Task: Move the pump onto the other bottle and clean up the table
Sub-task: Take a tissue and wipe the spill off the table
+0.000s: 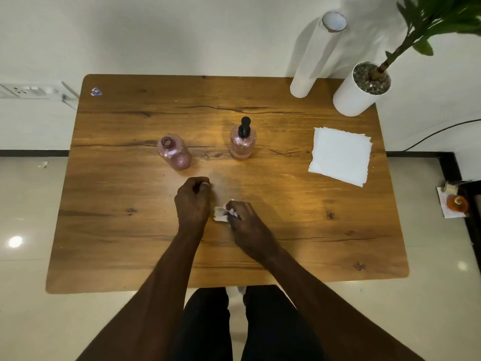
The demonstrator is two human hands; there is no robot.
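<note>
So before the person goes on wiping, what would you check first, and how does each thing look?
1. Pump seated on the right bottle: ok.
2. Left bottle open, no cap: ok, but spill risk.
3. Both bottles upright: ok.
4. Right hand holding the crumpled tissue: ok.
5. Left hand closed; holding anything: cannot tell.
6. Spare napkins within reach on the table: ok.

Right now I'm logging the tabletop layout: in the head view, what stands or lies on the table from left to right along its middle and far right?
Open pink bottle → pink bottle with black pump → stack of white napkins → white plant pot.
</note>
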